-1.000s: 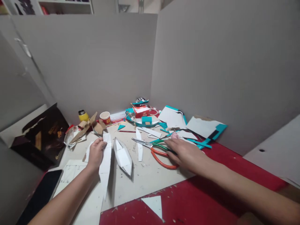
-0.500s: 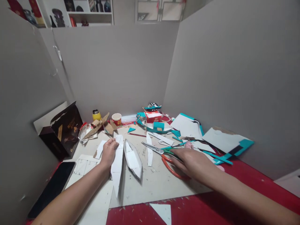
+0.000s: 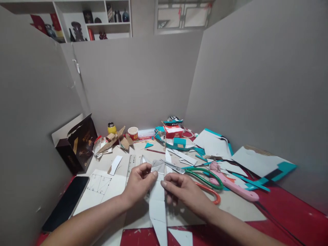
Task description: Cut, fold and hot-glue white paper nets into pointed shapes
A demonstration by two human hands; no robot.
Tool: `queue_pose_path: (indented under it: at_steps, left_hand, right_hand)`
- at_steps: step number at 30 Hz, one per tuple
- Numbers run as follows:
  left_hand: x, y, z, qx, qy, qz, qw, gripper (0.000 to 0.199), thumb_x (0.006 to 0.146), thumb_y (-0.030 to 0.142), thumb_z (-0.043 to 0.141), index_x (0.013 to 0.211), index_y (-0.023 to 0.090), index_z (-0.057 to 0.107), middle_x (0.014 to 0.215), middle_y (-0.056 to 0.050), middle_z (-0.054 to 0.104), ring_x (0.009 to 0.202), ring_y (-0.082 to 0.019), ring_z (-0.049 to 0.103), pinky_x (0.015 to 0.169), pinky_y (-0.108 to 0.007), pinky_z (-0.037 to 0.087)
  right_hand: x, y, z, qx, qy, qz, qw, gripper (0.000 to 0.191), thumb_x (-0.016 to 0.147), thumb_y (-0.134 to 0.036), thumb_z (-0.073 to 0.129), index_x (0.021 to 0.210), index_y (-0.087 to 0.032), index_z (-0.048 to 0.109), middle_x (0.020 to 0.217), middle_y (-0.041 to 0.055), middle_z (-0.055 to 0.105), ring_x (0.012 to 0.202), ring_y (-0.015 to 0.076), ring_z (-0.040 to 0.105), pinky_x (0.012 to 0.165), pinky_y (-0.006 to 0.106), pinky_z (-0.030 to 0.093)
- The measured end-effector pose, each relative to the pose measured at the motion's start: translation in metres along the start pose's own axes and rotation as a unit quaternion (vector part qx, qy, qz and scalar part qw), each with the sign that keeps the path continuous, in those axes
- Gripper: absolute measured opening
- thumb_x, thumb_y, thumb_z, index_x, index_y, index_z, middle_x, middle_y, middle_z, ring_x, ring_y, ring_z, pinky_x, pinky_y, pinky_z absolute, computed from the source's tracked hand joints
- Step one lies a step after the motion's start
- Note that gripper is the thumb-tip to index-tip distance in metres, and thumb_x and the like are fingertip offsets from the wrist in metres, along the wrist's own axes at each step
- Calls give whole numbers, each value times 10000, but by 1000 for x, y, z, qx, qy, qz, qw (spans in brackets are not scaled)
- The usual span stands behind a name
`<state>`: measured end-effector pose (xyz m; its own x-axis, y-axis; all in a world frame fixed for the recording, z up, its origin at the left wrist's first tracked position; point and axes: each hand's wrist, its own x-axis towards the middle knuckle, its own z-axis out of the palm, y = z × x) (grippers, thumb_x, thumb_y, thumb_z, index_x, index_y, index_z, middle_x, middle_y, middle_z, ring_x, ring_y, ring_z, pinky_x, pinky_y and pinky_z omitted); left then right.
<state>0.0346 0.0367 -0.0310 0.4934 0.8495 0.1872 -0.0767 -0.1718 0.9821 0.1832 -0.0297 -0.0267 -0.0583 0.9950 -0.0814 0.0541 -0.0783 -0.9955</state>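
Both hands are at a long white cardboard strip [image 3: 157, 206], creased across, with a pointed near end. My left hand [image 3: 139, 181] pinches its far part between thumb and fingers. From the other side, the thumb and bent fingers of my right hand [image 3: 188, 191] grip the strip's right edge. Beyond the right hand lie scissors [image 3: 179, 168] with one green and one orange handle. Behind the strip a small white boat shape [image 3: 145, 159] is mostly hidden. A clear ruler [image 3: 131, 162] shows just past my left hand.
A pink glue gun [image 3: 234, 188] lies at the right, near teal-edged white cardboard pieces [image 3: 258, 164]. On the left are a phone [image 3: 68, 201], a sheet with a drawn grid [image 3: 98, 184] and a dark box [image 3: 77, 147]. A paper cup [image 3: 133, 133] stands at the back.
My right hand has let go of the scissors, which now lie on the table, and has moved left onto the strip. The strip has moved right, in front of the boat shape.
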Motion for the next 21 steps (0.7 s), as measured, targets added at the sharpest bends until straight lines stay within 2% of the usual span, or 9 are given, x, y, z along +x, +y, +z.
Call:
queue_pose_path:
  at_steps: [3, 5, 9, 12, 15, 18, 21]
  left_hand:
    - [6, 6, -4, 38, -1, -3, 999, 301, 771, 440, 611, 846, 149, 618, 648, -4, 580, 475, -102, 514, 465, -227, 416]
    - [17, 13, -13, 78, 10, 1, 997, 324, 788, 445, 575, 913, 150, 626, 702, -26, 622, 451, -106, 529, 456, -242, 434]
    - [56, 29, -54, 207, 67, 35, 975, 261, 768, 382, 581, 877, 155, 651, 752, -47, 652, 550, -136, 568, 531, -262, 465]
    - [90, 31, -91, 342, 123, 49, 930, 196, 770, 322, 571, 846, 163, 658, 770, -62, 666, 700, -184, 602, 649, -294, 464]
    - [114, 19, -109, 471, 133, 34, 871, 154, 774, 310, 594, 780, 173, 664, 786, -77, 677, 815, -234, 611, 730, -335, 451]
    - [126, -2, -103, 569, 108, 18, 815, 215, 798, 356, 628, 880, 159, 658, 923, -97, 672, 916, -248, 608, 809, -385, 464]
    - [137, -21, -89, 633, 79, 14, 770, 313, 872, 340, 572, 1124, 154, 580, 1149, -94, 598, 992, -224, 596, 840, -436, 497]
  right_hand:
    - [2, 2, -9, 32, 35, -8, 999, 410, 730, -556, 646, 696, -166, 522, 479, -39, 573, 407, 86, 478, 447, 199, 378]
    - [3, 2, -16, 45, 63, -20, 997, 397, 754, -542, 629, 678, -174, 501, 480, -34, 581, 417, 90, 481, 465, 204, 375]
    - [3, 3, -23, 57, 79, -26, 995, 390, 777, -525, 610, 646, -188, 464, 469, -26, 589, 430, 99, 488, 486, 212, 373]
    - [1, 4, -23, 58, 75, -26, 995, 381, 787, -527, 602, 666, -191, 470, 463, -32, 580, 440, 101, 482, 493, 216, 379]
    - [0, 5, -22, 56, 69, -26, 996, 366, 796, -506, 601, 668, -192, 463, 465, -36, 577, 453, 100, 482, 502, 216, 385]
    - [3, 8, -22, 50, 68, -28, 996, 345, 815, -475, 588, 667, -191, 458, 460, -43, 569, 447, 95, 477, 495, 210, 376]
    - [7, 13, -23, 40, 65, -30, 997, 318, 841, -440, 566, 674, -190, 460, 462, -46, 572, 436, 90, 479, 484, 206, 367]
